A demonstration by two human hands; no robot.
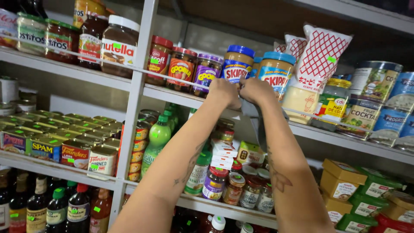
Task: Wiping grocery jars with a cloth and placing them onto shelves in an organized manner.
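A grey, flat, flexible strip (254, 113) hangs from both hands at the front edge of the upper shelf (108, 78). The left hand (225, 92) and right hand (255, 89) are raised side by side, knuckles nearly touching, fingers curled and pinching the strip's top, probably to keep it against the edge. Just behind them stand smooth blue-lidded peanut butter jars (276, 69); to their right, a soft mayonnaise pouch (302, 86).

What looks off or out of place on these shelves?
Nothing spilled or damaged. One oddity: the white red-crosshatched squeeze bags lean askew among upright jars. Both hands, left hand and right hand, meet at the blue-lidded peanut butter jars, holding a dark grey item I can't identify.
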